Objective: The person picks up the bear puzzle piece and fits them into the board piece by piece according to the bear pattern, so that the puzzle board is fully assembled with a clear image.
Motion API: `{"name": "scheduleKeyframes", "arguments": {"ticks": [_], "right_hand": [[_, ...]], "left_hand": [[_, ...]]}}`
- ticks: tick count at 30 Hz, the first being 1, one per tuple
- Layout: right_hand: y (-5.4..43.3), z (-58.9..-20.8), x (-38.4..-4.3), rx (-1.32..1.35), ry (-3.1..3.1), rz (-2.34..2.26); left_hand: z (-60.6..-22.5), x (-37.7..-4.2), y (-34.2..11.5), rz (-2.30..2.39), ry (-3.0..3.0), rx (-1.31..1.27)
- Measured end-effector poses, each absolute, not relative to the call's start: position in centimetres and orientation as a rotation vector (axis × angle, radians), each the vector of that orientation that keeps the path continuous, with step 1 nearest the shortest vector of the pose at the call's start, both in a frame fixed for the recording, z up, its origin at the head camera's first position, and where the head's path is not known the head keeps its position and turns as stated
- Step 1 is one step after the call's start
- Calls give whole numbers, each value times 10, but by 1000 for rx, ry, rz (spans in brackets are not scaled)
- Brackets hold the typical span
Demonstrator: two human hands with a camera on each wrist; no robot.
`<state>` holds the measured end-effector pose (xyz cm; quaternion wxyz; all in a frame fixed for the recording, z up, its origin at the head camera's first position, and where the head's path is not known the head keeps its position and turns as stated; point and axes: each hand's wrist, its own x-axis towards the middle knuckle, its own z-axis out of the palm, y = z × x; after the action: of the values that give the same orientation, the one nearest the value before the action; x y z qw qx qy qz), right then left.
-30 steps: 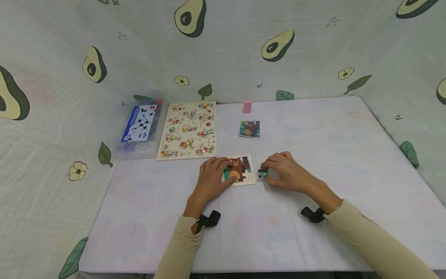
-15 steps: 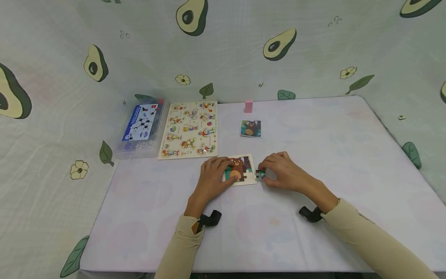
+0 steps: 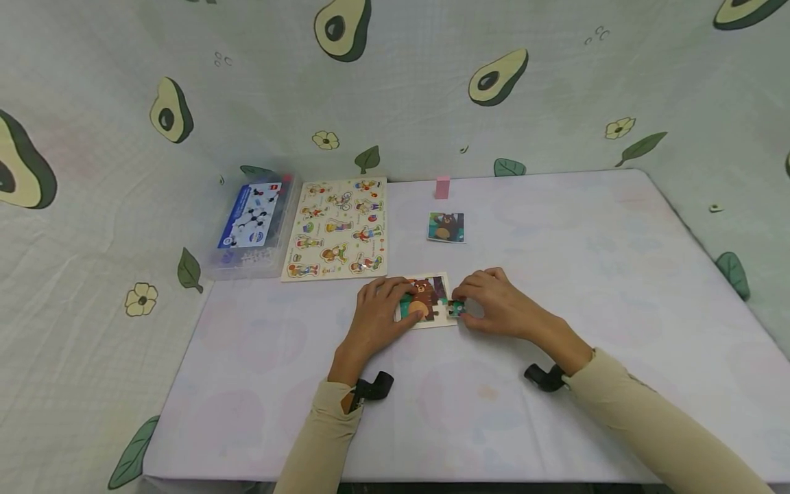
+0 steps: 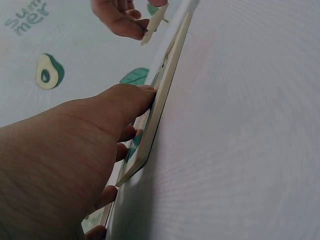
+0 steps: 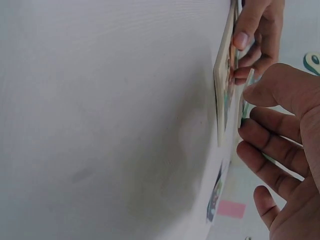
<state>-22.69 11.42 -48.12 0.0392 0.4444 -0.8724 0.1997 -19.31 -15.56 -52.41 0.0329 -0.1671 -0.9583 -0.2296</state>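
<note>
A small wooden jigsaw board (image 3: 439, 323) with a brown bear picture lies on the table, pale wood bare at its lower right. Across its left part rests my left hand (image 3: 379, 312), thumb and fingers pressing on its top; the left wrist view shows the thumb (image 4: 135, 97) at the near edge. My right hand (image 3: 496, 302) pinches a small teal and dark jigsaw piece (image 3: 456, 309) between thumb and fingers, overlapping the board's right edge in the head view. In the right wrist view the piece (image 5: 248, 82) is held tilted above the board, its other fingers spread.
A square bear picture card (image 3: 446, 227) lies behind the board, with a pink block (image 3: 442, 187) farther back. At the back left are a large wooden puzzle board (image 3: 336, 230) with figures and a clear plastic box (image 3: 253, 223) with a blue label.
My right hand has moved left with the jigsaw piece, from beside the board to over its right edge. My left hand has stayed on the board.
</note>
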Motion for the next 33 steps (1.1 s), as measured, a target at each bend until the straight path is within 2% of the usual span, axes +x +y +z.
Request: {"name": "scheduleKeyframes", "arguments": {"ticks": [33], "right_hand": [[98, -482, -230, 1414, -2678, 604]], "left_hand": [[-523, -194, -155, -687, -2978, -512]]}}
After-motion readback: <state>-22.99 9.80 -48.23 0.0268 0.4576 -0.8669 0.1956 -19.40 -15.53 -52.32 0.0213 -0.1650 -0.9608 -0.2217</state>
